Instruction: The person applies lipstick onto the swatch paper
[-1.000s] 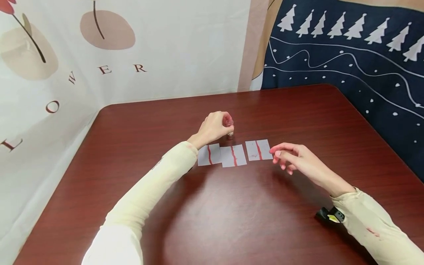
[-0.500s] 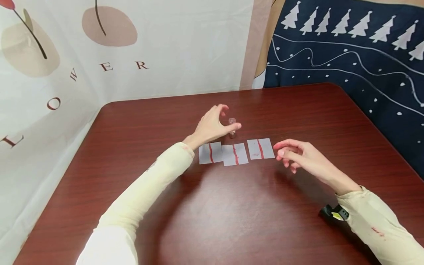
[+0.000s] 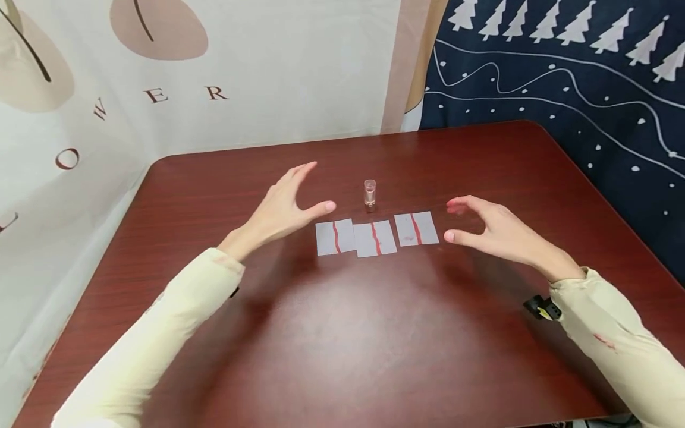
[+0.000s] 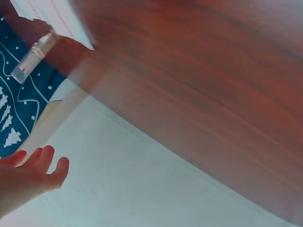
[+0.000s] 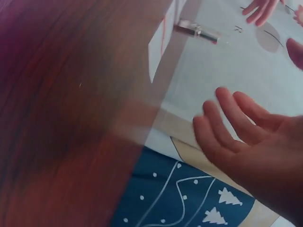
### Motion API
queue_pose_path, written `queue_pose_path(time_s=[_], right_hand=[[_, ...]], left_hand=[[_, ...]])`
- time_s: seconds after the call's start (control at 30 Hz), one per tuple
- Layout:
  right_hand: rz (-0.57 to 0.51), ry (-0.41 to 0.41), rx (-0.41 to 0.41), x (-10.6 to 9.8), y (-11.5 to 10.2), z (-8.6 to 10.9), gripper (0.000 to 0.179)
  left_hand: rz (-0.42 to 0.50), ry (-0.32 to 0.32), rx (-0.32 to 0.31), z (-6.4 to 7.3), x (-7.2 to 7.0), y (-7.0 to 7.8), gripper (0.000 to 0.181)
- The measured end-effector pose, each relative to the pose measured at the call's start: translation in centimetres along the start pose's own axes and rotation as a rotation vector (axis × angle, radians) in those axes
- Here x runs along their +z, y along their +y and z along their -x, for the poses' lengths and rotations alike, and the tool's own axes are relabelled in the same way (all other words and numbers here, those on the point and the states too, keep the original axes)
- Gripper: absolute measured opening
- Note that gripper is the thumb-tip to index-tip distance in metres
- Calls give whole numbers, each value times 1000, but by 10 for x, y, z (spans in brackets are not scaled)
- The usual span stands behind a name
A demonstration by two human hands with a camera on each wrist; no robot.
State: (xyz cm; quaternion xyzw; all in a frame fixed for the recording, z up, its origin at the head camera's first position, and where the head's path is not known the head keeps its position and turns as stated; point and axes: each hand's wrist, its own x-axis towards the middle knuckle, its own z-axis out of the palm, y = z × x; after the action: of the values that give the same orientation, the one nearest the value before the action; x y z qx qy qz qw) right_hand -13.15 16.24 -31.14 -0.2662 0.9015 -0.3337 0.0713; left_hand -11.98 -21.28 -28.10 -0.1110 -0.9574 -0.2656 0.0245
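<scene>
A small tube that looks like a lipstick (image 3: 370, 194), with a clear cap, stands upright on the table behind three white paper pieces. Each paper bears a red streak: the left paper (image 3: 326, 238), the middle paper (image 3: 365, 241) and the right paper (image 3: 425, 229). My left hand (image 3: 280, 208) is in the air left of the tube, thumb and fingers spread, holding nothing. To the right of the papers, my right hand (image 3: 500, 229) hovers with its thumb apart from the fingers and nothing in it. Reddish marks show on the right fingertips.
The dark red-brown table (image 3: 332, 345) has rounded far corners. Behind it hangs a white cloth (image 3: 299, 71) with printed letters, and a navy cloth (image 3: 535, 119) with white trees hangs at the right. A black strap device (image 3: 541, 308) sits at the right wrist.
My left hand has let go of the tube and drawn back to the left, its fingers spreading. The right hand has opened wider beside the papers. The tube now stands by itself.
</scene>
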Motion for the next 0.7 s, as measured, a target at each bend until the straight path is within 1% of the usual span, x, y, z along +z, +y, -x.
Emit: queue_pose_path(time_s=[0.1, 0.17, 0.2, 0.27, 0.37, 0.5, 0.57, 0.63, 0.7], right_hand=[[166, -32, -47, 2, 4, -5, 88], [225, -41, -73, 4, 6, -7, 99], [238, -40, -85, 5, 8, -8, 101], [244, -30, -101, 6, 10, -9, 104], [260, -18, -103, 8, 13, -11, 109], [288, -25, -55, 12, 17, -14, 118], [300, -46, -21, 15, 19, -14, 120], [314, -77, 3, 19, 21, -12, 120], [327, -112, 8, 23, 21, -10, 117]], left_hand=[[-39, 9, 53, 13, -9, -11, 87], [-60, 16, 79, 21, -14, -16, 87], [-66, 23, 92, 24, -16, -18, 87], [-65, 38, 98, 30, -18, -22, 87], [-64, 62, 102, 36, -19, -26, 88], [-74, 99, 106, 43, -17, -31, 89], [-83, 119, 119, 45, -15, -34, 88], [-108, 129, 159, 47, -12, -36, 86], [-151, 118, 221, 48, -7, -35, 82]])
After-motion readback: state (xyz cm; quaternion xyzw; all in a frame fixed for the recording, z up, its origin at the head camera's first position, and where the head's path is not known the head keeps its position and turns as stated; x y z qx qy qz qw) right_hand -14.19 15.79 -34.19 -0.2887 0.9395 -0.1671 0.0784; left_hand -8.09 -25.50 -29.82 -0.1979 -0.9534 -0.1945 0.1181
